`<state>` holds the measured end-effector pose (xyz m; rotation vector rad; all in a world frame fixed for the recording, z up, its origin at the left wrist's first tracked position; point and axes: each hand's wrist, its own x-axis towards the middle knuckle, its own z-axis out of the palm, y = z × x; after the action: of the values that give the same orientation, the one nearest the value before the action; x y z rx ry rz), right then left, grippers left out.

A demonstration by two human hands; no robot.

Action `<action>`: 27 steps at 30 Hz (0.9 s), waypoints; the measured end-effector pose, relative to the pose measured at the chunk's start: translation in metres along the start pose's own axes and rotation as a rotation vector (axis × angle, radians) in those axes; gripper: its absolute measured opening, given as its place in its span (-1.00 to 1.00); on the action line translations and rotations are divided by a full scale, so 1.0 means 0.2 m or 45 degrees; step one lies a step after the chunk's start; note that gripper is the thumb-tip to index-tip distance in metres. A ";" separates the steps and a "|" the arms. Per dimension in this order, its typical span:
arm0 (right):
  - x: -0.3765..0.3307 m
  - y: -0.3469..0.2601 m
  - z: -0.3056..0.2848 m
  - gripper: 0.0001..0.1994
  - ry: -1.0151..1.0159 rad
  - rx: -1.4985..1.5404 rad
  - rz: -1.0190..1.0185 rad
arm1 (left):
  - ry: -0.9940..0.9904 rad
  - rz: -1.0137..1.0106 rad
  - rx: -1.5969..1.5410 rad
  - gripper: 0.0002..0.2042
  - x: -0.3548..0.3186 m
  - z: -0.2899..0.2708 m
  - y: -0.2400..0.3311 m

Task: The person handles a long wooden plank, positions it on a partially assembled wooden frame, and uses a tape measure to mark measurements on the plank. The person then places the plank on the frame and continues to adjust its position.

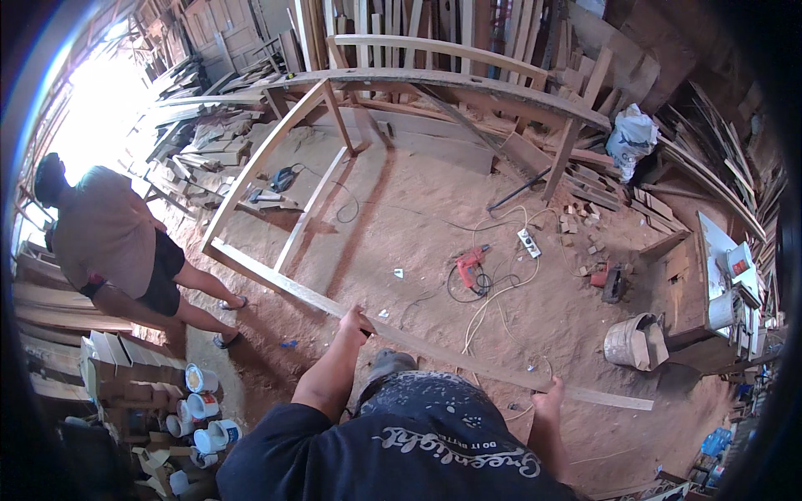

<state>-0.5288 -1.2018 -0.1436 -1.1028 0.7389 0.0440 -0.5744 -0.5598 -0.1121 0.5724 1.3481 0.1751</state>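
A long, pale wooden board runs across in front of me, slanting from the left down to the right. My left hand is closed around it near its middle. Toward its right end, my right hand grips the same board. The board's far left end meets a wooden rail that rises to the workbench, and a shorter crosspiece also reaches the board. Whether these pieces are fastened together, I cannot tell.
A long workbench stands at the back. On the dusty floor lie a red power drill, a white power strip and loose cords. A bucket of offcuts stands right. Another person is at left, near white buckets.
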 end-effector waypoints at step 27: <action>0.70 -0.77 1.75 -0.33 -0.440 0.169 -0.254 | -0.352 0.286 0.092 -0.80 0.20 1.70 1.26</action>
<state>-0.1816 -1.0331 -0.0167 -1.0035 0.3161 0.0149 -0.1904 -0.4259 0.0126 0.7802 1.0241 0.2221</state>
